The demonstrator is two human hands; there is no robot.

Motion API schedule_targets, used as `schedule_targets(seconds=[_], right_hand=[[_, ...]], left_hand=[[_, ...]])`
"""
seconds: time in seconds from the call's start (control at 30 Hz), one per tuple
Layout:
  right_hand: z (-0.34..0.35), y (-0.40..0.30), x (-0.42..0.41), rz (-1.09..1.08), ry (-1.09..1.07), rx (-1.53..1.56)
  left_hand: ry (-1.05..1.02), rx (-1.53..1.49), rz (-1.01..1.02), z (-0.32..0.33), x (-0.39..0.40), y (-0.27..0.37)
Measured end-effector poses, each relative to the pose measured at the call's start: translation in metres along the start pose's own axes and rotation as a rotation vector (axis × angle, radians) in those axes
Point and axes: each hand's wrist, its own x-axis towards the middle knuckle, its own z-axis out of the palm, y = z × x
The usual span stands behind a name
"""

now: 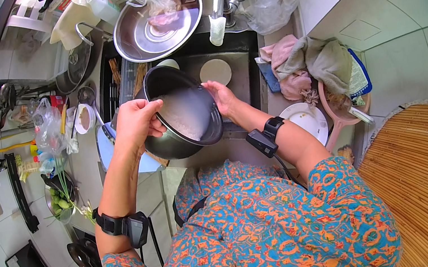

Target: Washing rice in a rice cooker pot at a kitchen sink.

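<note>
Both hands hold a dark rice cooker inner pot by its rim, tilted, at the near edge of the dark sink. Inside the pot lie white rice and cloudy water. My left hand pinches the rim on the left with thumb and fingers. My right hand grips the rim on the right, its palm partly turned up. A round pale disc lies in the sink beyond the pot. The faucet stands behind the sink, with a white cover on its spout.
A large steel basin holding bagged food stands at the sink's back left. Cloths, a white plate and a pink strainer lie on the right. Left are a blue board, a small white bowl and green vegetables.
</note>
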Motion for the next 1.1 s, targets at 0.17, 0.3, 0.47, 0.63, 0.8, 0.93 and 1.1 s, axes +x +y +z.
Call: schedule_targets(seconds=[0.17, 0.3, 0.47, 0.63, 0.8, 0.93, 1.1], right_hand=[[0.004, 0.003, -0.001, -0.024, 0.088, -0.022], [0.007, 0.004, -0.004, -0.025, 0.101, -0.024], [0.006, 0.006, -0.003, -0.008, 0.107, -0.029], [-0.006, 0.005, 0.006, 0.065, 0.081, -0.031], [-0.011, 0.010, 0.010, 0.044, 0.084, -0.065], [-0.012, 0.012, 0.009, 0.057, 0.074, -0.061], [-0.022, 0.013, 0.016, 0.085, 0.033, -0.041]], left_hand=[[0.002, 0.014, -0.004, 0.001, -0.001, 0.004], [-0.007, 0.034, 0.000, 0.002, -0.001, 0.006], [-0.010, 0.027, -0.011, 0.002, 0.000, 0.007], [-0.021, 0.028, -0.020, 0.002, 0.001, 0.007], [-0.032, 0.038, -0.030, 0.002, 0.000, 0.008], [-0.035, 0.036, -0.032, 0.002, -0.001, 0.008], [-0.051, 0.036, -0.025, 0.004, -0.002, 0.011]])
